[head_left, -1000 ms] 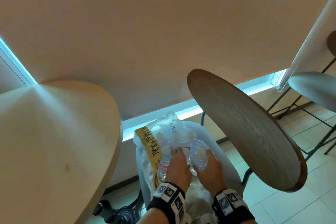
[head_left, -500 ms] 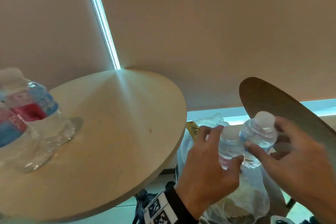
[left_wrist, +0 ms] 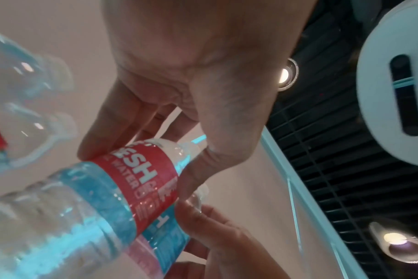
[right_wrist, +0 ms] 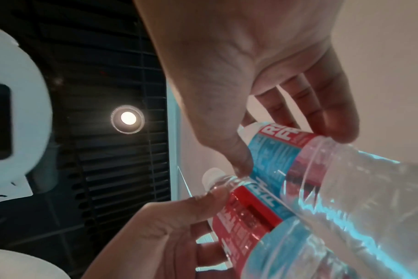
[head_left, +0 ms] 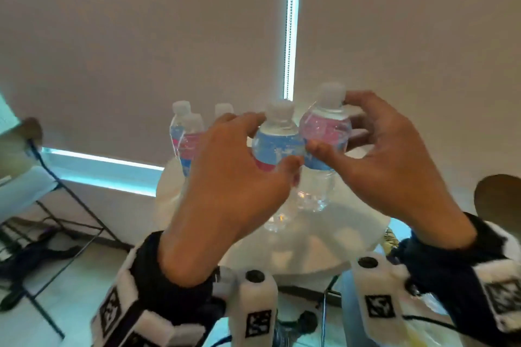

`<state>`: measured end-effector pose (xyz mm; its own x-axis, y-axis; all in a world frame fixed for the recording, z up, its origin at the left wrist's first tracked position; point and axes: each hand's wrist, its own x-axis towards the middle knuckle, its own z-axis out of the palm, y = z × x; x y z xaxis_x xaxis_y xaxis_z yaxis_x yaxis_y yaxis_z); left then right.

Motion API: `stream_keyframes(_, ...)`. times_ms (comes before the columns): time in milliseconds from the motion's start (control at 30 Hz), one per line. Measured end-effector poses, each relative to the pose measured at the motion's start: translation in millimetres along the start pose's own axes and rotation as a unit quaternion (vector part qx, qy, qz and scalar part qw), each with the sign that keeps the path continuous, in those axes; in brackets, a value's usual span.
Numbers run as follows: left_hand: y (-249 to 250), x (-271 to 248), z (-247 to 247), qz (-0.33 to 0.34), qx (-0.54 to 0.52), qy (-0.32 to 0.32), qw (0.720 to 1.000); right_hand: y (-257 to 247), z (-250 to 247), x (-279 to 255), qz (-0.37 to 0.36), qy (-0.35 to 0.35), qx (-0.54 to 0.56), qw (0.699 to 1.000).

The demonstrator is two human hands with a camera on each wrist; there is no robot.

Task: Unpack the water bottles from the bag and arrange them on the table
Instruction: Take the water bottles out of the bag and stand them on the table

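Two clear water bottles with red and blue labels stand side by side over the round pale table [head_left: 324, 242]. My left hand [head_left: 273, 139] grips the left bottle [head_left: 277, 149] around its shoulder. My right hand [head_left: 332, 122] grips the right bottle [head_left: 325, 132] near the cap. Their bases are at the tabletop; I cannot tell if they touch it. In the left wrist view fingers and thumb wrap the left bottle [left_wrist: 141, 181]. The right wrist view has the right bottle [right_wrist: 286, 154] pinched the same way. Three more bottles [head_left: 186, 135] stand at the table's back left. A strip of the bag [head_left: 392, 236] shows past the table's right edge.
A dark round seat [head_left: 499, 197] sticks in at the right edge. A black metal-framed stand [head_left: 56, 205] and cables on the floor are at the left. Closed blinds [head_left: 141, 51] fill the background behind the table.
Both hands lifted a bottle each out of the bag and carried them left, over the table, beside the standing bottles. My view swung left with them.
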<state>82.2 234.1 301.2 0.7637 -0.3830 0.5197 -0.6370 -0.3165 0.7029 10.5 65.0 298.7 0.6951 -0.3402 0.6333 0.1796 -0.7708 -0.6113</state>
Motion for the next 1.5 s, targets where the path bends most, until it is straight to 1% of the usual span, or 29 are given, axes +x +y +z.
stream_keyframes(100, -22, 2, -9, -0.020, 0.051, 0.044, 0.998, 8, 42, 14, 0.004, -0.028, 0.021, 0.999)
stream_keyframes(167, -36, 2, -11, -0.037, 0.079, 0.062, 0.994, 12, 64, 19, 0.013, -0.047, 0.027, 0.998)
stream_keyframes(300, -54, -1, -10, -0.042, 0.085, 0.079, 0.992, 20, 91, 24, 0.022, -0.074, 0.020, 0.997)
stream_keyframes(400, -61, -2, -7, -0.049, 0.074, 0.086, 0.992, 24, 99, 28, 0.035, -0.081, 0.017, 0.996)
stream_keyframes(500, -65, -2, -4, -0.041, 0.053, 0.101, 0.993, 25, 102, 31, 0.043, -0.082, 0.019, 0.996)
stream_keyframes(767, -75, -5, 3, -0.031, 0.036, 0.120, 0.992, 26, 103, 26, 0.043, -0.072, 0.047, 0.995)
stream_keyframes(833, -77, -7, 4, -0.026, 0.028, 0.127, 0.991, 27, 101, 23, 0.050, -0.073, 0.044, 0.995)
stream_keyframes(933, -80, -10, 7, -0.016, 0.031, 0.138, 0.990, 28, 90, 18, 0.083, -0.071, 0.044, 0.993)
stream_keyframes(1100, -79, -18, 10, -0.004, 0.040, 0.178, 0.983, 41, 48, -5, 0.100, -0.020, 0.055, 0.993)
stream_keyframes(1167, -76, -25, 13, 0.032, 0.031, 0.209, 0.977, 54, 22, -21, 0.110, 0.011, 0.051, 0.993)
stream_keyframes(1233, -67, -35, 18, 0.104, 0.015, 0.250, 0.962, 73, -6, -41, 0.134, 0.052, 0.049, 0.988)
stream_keyframes(1267, -59, -41, 24, 0.148, 0.002, 0.253, 0.956, 85, -19, -52, 0.152, 0.075, 0.047, 0.984)
stream_keyframes(1300, -49, -48, 32, 0.193, -0.011, 0.234, 0.953, 99, -31, -64, 0.173, 0.098, 0.040, 0.979)
stream_keyframes(1333, -40, -54, 43, 0.235, -0.025, 0.200, 0.951, 114, -41, -77, 0.197, 0.117, 0.030, 0.973)
stream_keyframes(1367, -30, -61, 57, 0.264, -0.046, 0.155, 0.951, 130, -49, -90, 0.224, 0.131, 0.019, 0.966)
stream_keyframes(1400, -22, -69, 75, 0.277, -0.075, 0.100, 0.953, 147, -56, -105, 0.253, 0.141, 0.008, 0.957)
stream_keyframes(1433, -16, -77, 95, 0.273, -0.107, 0.036, 0.955, 164, -60, -121, 0.279, 0.144, -0.002, 0.949)
stream_keyframes(1467, -11, -85, 117, 0.253, -0.139, -0.035, 0.957, 181, -63, -137, 0.305, 0.143, -0.012, 0.941)
stream_keyframes(1500, -7, -93, 142, 0.218, -0.165, -0.113, 0.955, 197, -66, -154, 0.328, 0.140, -0.020, 0.934)
